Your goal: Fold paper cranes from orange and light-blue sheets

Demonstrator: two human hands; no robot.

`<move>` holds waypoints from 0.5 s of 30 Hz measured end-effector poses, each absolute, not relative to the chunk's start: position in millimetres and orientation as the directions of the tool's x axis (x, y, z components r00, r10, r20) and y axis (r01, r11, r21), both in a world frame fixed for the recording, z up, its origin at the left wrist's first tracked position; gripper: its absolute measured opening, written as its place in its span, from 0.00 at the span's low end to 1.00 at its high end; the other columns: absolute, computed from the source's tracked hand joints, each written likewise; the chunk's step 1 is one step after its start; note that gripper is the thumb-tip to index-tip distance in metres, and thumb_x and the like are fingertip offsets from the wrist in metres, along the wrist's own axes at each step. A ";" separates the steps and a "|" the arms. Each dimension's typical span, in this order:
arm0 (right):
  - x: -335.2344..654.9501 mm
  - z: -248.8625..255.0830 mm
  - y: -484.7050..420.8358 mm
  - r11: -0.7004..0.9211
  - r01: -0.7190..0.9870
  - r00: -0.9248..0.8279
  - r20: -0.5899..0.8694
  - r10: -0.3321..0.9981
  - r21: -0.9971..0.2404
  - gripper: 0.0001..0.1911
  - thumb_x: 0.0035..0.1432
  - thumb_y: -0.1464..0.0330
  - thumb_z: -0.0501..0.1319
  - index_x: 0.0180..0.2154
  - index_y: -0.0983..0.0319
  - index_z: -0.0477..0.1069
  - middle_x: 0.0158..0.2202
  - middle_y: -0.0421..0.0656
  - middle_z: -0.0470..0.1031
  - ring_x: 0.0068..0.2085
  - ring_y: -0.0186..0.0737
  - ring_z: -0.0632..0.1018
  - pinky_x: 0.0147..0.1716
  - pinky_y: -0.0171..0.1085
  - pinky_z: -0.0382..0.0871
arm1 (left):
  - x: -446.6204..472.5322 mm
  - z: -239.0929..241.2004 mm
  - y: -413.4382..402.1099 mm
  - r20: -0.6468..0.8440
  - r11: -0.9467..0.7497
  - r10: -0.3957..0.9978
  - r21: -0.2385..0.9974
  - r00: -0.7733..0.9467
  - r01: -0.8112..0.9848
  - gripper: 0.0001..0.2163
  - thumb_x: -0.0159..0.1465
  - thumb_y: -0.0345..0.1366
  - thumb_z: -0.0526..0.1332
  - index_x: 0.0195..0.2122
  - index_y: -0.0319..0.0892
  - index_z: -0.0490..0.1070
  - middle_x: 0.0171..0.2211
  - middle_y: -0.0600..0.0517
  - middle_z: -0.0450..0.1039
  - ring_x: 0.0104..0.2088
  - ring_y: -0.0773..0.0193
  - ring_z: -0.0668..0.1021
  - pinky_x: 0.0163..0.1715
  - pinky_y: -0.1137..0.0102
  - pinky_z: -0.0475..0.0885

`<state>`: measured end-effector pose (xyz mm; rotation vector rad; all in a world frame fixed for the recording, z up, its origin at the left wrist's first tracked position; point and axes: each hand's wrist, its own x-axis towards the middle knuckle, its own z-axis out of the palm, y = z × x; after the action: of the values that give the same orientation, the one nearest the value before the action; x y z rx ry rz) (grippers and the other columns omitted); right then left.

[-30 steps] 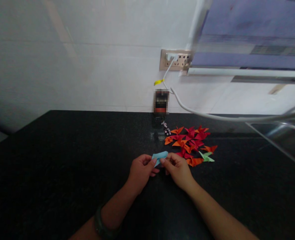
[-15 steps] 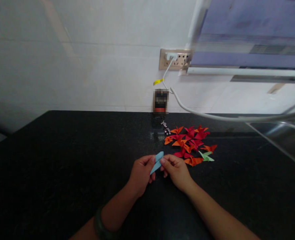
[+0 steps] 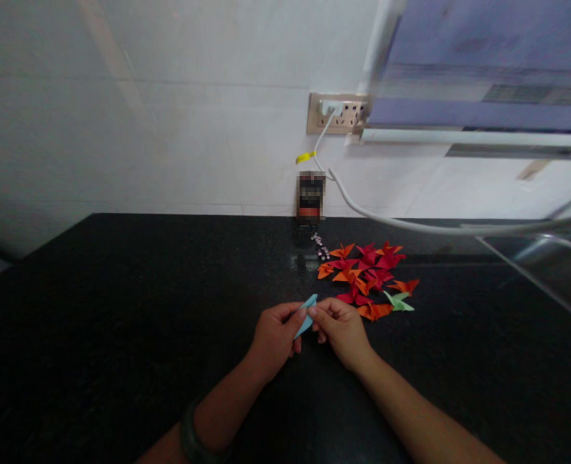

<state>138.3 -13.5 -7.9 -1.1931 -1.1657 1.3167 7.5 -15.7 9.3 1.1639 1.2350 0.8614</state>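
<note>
A small piece of folded light-blue paper [image 3: 305, 325] is pinched between my two hands above the black countertop. My left hand [image 3: 276, 335] grips its left side, thumb on top. My right hand [image 3: 342, 332] pinches its right edge between thumb and fingertips. The paper is a narrow, slanted shape, its upper tip pointing away from me; parts of it are hidden by my fingers. Just beyond my right hand lie several folded paper cranes, among them an orange crane [image 3: 375, 312], a red crane [image 3: 354, 296] and a light-green crane [image 3: 399, 301].
The black countertop [image 3: 121, 309] meets a tiled wall. A blurred-out phone-like object [image 3: 310, 196] leans there, with a beaded strap [image 3: 320, 246] before it. A white cable [image 3: 320, 138] hangs from the wall socket [image 3: 350, 115]. A thicker white hose [image 3: 411, 227] crosses toward the sink [image 3: 561, 270] at right.
The light-blue paper looks narrower now, its two sides brought closer together. My left thumb has shifted slightly right across it, while my right hand stays almost in place.
</note>
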 end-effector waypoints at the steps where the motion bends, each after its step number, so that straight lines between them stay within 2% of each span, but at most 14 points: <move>1: 138.4 -7.9 -13.5 -0.073 -0.062 -0.044 -0.070 0.997 -0.995 0.14 0.45 0.60 0.62 0.20 0.64 0.64 0.14 0.34 0.65 0.13 0.24 0.62 0.12 0.26 0.54 | 7.8 9.4 -15.8 -0.246 0.232 0.955 0.968 0.168 0.097 0.16 0.54 0.44 0.55 0.36 0.37 0.72 0.08 0.60 0.60 0.08 0.75 0.60 0.08 0.79 0.53; 6: 137.9 -8.1 -13.9 -0.077 -0.094 -0.019 -0.075 0.997 -0.993 0.14 0.45 0.61 0.62 0.21 0.64 0.65 0.15 0.34 0.66 0.13 0.25 0.63 0.12 0.27 0.55 | 9.3 7.4 -16.2 -0.242 0.233 0.955 0.970 0.173 0.067 0.16 0.54 0.43 0.55 0.38 0.37 0.71 0.10 0.60 0.61 0.09 0.74 0.60 0.08 0.79 0.54; 15: 136.8 -8.0 -13.8 -0.086 -0.087 0.049 -0.091 0.995 -0.992 0.13 0.45 0.62 0.63 0.20 0.65 0.64 0.14 0.35 0.66 0.12 0.24 0.62 0.11 0.26 0.53 | 9.9 8.5 -18.0 -0.228 0.220 0.949 0.974 0.219 0.061 0.14 0.52 0.41 0.58 0.36 0.37 0.69 0.12 0.60 0.61 0.10 0.75 0.60 0.09 0.79 0.53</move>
<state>136.8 -13.8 -8.0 -1.2350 -1.0640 1.2730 9.9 -18.0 8.5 1.1653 1.1663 0.8612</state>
